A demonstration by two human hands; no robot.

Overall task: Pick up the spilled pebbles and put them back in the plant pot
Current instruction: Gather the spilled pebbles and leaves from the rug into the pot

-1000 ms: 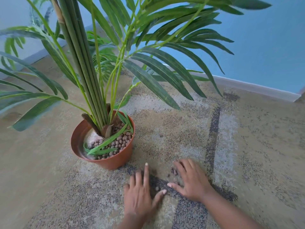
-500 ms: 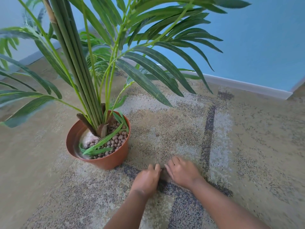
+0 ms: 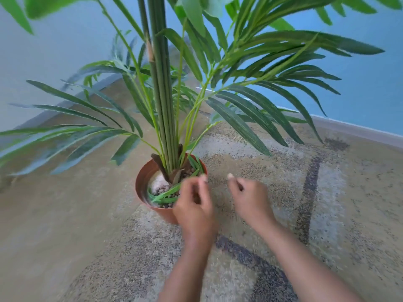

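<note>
Down on the patterned rug (image 3: 250, 162), a terracotta-coloured plant pot (image 3: 142, 182) stands with a tall palm (image 3: 163, 105) rising out of it, its bundled green stems upright and its fronds spreading wide over the floor. Brown pebbles (image 3: 164, 191) lie inside the pot around the base of the stems, partly covered by a few low leaves, with a pale patch showing on the left of the stem base. The person's left hand (image 3: 193, 203) is over the near right edge of the pot, fingers curled inward and blurred; whether it holds any pebbles I cannot tell. The right hand (image 3: 248, 197) is just beside it, above the rug and clear of the pot, its fingers likewise curled into a loose fist with the thumb tip raised; its contents are hidden too. Both forearms reach in from the lower edge of the view. No loose pebbles stand out against the speckled rug near the hands. Behind the plant a blue wall (image 3: 359, 83) meets the floor along a pale skirting board (image 3: 349, 127).
</note>
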